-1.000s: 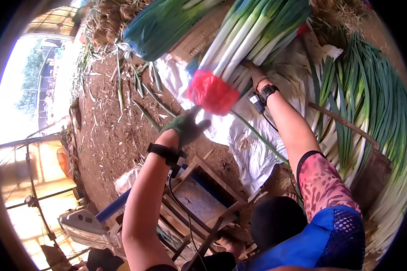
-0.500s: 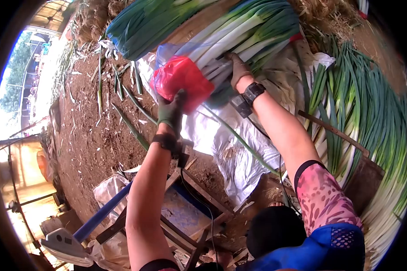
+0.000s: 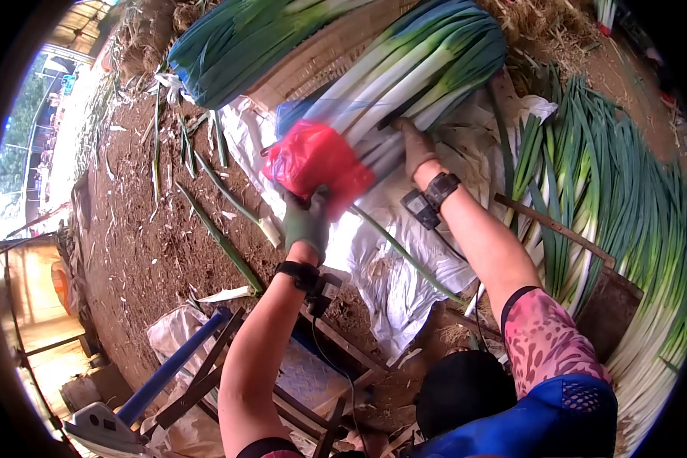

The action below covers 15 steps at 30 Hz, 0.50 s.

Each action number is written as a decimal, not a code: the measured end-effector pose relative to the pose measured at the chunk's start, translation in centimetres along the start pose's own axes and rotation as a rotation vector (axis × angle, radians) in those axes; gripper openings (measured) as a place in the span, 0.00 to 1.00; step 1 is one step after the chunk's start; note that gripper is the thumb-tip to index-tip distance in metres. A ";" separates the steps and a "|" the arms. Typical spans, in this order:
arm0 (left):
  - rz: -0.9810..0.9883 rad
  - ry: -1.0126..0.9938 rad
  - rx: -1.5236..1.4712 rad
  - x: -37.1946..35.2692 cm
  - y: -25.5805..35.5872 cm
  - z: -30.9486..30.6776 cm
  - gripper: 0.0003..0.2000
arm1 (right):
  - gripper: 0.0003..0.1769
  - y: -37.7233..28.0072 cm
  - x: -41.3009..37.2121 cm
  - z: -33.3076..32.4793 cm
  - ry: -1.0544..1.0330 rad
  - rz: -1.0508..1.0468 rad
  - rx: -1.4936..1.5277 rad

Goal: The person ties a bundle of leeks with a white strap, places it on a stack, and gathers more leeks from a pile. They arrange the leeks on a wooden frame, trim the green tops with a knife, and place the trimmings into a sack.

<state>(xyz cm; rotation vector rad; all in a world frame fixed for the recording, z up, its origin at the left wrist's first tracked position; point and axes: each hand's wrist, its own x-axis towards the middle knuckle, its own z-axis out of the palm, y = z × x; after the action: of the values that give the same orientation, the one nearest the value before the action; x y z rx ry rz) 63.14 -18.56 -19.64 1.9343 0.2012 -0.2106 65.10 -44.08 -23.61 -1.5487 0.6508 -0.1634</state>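
My left hand (image 3: 307, 217), in a green glove, is closed on a red plastic bag (image 3: 317, 160) that covers the root ends of some leeks. The bag is slightly blurred. My right hand (image 3: 417, 149), also gloved, is closed around the pale shafts of the leeks (image 3: 366, 91), a little up from the bag. Their green leaves fan out to the upper right. The shafts between my hands are smeared by motion, and the fingertips of my right hand are partly hidden. Blue clear plastic (image 3: 291, 114) lies beside the bag.
A second leek bundle (image 3: 229, 49) lies at the upper left beside cardboard (image 3: 298, 65). White sheeting (image 3: 389, 282) covers the ground below. A big leek pile (image 3: 611, 175) stands right, near a rusty metal blade (image 3: 607, 309). A scale (image 3: 103, 424) with a blue post is lower left.
Both hands, with the red bag and the leek ends, have moved a little right and towards me. More of the cardboard shows between the bundles. My view has shifted slightly.
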 end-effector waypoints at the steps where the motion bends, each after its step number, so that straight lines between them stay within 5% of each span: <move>1: -0.014 -0.025 0.025 -0.2 -0.1 0.3 0.29 | 0.22 0.3 0.6 -0.5 0.012 -0.077 -0.153; 3: -0.014 -0.075 -0.013 1.3 2.3 1.2 0.27 | 0.21 2.5 3.1 -1.5 0.013 -0.429 -0.570; 6: 0.095 -0.113 -0.027 5.7 4.6 2.6 0.24 | 0.26 -0.3 7.3 -1.5 0.009 -0.301 -0.793; 8: 0.047 -0.088 0.236 8.6 4.2 3.5 0.26 | 0.34 -2.3 8.6 -2.0 0.052 0.090 -0.450; 9: 0.034 -0.072 0.292 9.0 4.1 4.2 0.27 | 0.43 -0.8 10.1 -3.2 -0.064 -0.139 -0.805; 11: -0.026 -0.066 0.369 8.9 4.6 5.0 0.31 | 0.48 0.9 9.6 -4.6 -0.097 0.188 0.261; 14: -0.056 -0.056 0.626 6.8 8.4 4.5 0.36 | 0.39 4.7 10.2 -4.6 0.226 0.098 0.315; 15: -0.045 -0.049 0.747 6.3 9.2 4.8 0.39 | 0.34 5.5 10.8 -4.6 0.334 0.046 0.071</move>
<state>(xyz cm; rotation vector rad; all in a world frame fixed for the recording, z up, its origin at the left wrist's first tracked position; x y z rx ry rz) 71.21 -26.12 -14.55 2.6619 0.1417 -0.4041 70.13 -53.09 -31.39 -1.4493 0.9320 -0.4121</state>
